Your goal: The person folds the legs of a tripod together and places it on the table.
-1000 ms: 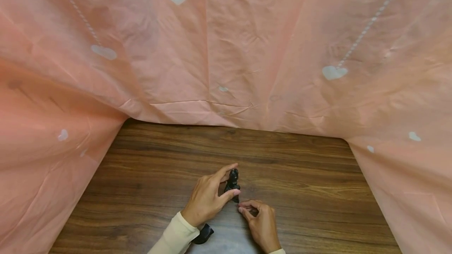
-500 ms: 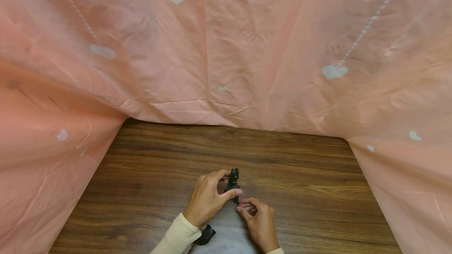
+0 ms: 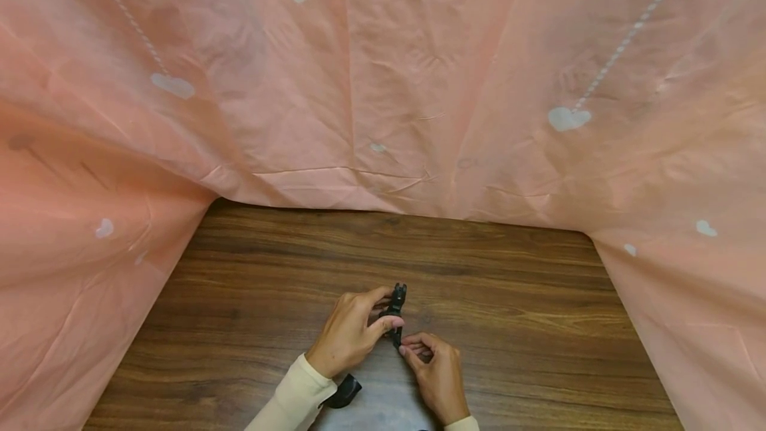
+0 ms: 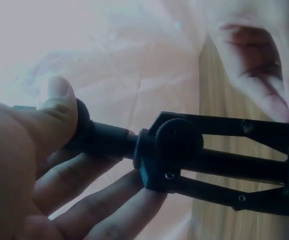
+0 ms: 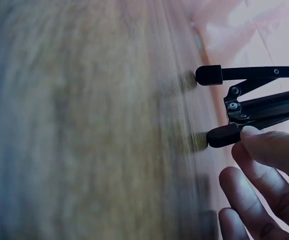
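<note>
A small black tripod (image 3: 397, 303) stands near the middle of the table's front part. My left hand (image 3: 347, 332) grips its upper section between thumb and fingers. In the left wrist view, the tripod's round ribbed knob (image 4: 178, 143), spread legs and hinged braces show beyond the fingers. My right hand (image 3: 441, 375) is at the tripod's near end. In the right wrist view, its thumb and index finger pinch one leg (image 5: 225, 135) just above the rounded foot. Another leg's black foot (image 5: 209, 75) touches the wood. The remaining fingers of the right hand are loosely bent.
A brown wood-grain tabletop (image 3: 299, 255) lies under the hands. Pink cloth (image 3: 389, 85) with white hearts hangs along its back and both sides. Beside the left cuff is a black curved item (image 3: 345, 392), partly hidden by the sleeve.
My left index finger has drawn back from its stretched position, and the tripod has turned slightly, showing two prongs at its far end. The right hand has shifted slightly left and up.
</note>
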Action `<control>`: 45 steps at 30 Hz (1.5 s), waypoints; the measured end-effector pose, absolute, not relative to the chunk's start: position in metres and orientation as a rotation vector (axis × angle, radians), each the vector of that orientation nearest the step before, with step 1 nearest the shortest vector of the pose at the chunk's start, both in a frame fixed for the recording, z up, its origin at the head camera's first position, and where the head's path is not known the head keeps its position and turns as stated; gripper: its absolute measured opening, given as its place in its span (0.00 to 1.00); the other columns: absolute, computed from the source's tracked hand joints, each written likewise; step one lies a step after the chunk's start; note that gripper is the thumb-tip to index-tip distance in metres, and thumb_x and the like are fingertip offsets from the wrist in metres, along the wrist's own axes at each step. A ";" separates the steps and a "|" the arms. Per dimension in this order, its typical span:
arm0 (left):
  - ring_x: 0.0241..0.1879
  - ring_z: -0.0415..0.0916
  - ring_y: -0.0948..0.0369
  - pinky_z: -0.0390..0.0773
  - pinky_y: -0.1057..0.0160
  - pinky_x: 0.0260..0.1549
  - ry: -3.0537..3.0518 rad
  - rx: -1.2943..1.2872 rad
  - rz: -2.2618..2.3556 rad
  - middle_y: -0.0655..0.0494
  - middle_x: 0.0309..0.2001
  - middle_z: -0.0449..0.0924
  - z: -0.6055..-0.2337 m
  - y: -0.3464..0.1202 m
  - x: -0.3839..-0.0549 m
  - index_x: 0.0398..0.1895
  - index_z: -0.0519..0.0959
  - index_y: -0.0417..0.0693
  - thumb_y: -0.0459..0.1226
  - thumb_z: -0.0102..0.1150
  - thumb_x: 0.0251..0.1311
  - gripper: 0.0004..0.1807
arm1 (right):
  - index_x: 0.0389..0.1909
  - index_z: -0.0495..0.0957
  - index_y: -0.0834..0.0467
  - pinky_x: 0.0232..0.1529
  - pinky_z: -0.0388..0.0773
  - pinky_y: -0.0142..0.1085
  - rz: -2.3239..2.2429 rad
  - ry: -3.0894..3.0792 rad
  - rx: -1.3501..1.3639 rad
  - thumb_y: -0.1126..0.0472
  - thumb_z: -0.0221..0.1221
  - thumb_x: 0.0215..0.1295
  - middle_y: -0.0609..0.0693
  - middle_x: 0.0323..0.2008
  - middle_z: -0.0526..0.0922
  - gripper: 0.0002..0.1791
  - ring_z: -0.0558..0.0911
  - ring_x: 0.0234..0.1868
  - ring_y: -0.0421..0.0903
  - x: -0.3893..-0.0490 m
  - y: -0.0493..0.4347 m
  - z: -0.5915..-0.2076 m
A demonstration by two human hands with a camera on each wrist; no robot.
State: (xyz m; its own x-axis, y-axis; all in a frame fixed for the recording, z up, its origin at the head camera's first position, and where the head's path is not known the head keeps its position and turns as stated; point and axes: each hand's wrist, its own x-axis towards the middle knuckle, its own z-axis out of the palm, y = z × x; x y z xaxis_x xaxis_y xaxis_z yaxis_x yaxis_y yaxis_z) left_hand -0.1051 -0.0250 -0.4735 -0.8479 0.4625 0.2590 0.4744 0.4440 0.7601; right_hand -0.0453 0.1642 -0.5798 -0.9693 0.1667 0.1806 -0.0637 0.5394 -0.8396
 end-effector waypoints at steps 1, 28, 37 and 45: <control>0.53 0.89 0.60 0.87 0.56 0.52 -2.655 -0.868 -1.437 0.54 0.52 0.92 -0.474 -0.025 -0.105 0.63 0.83 0.48 0.48 0.68 0.67 0.25 | 0.30 0.89 0.49 0.33 0.83 0.29 1.391 -2.540 -0.088 0.68 0.78 0.56 0.40 0.29 0.90 0.11 0.86 0.29 0.33 -0.046 0.164 -0.580; 0.57 0.88 0.52 0.84 0.67 0.53 -2.561 -0.769 -1.868 0.44 0.56 0.89 -0.479 -0.025 -0.105 0.63 0.81 0.42 0.38 0.70 0.67 0.23 | 0.28 0.89 0.50 0.29 0.82 0.28 1.233 -2.519 -0.063 0.68 0.80 0.50 0.39 0.27 0.89 0.12 0.84 0.27 0.30 -0.054 0.158 -0.581; 0.54 0.89 0.52 0.87 0.54 0.53 -2.585 -0.674 -1.607 0.51 0.56 0.90 -0.480 -0.020 -0.098 0.64 0.82 0.49 0.47 0.73 0.64 0.27 | 0.30 0.90 0.50 0.33 0.84 0.30 1.321 -2.582 -0.086 0.67 0.80 0.53 0.41 0.28 0.90 0.10 0.86 0.28 0.32 -0.049 0.164 -0.579; 0.45 0.91 0.61 0.88 0.53 0.47 -2.540 -0.635 -1.467 0.57 0.48 0.92 -0.480 -0.015 -0.099 0.60 0.84 0.54 0.51 0.78 0.57 0.28 | 0.31 0.91 0.50 0.32 0.84 0.28 1.375 -2.548 -0.095 0.67 0.79 0.54 0.41 0.29 0.91 0.10 0.87 0.29 0.34 -0.047 0.168 -0.576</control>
State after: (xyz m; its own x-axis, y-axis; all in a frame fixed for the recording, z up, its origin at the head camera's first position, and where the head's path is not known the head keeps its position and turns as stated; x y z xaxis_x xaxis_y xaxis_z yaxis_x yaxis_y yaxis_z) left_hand -0.0994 -0.0154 -0.4800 -0.9011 0.2881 0.3241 0.4248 0.4357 0.7936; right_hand -0.0471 0.1681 -0.5761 -0.9681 0.1718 0.1824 -0.0583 0.5537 -0.8307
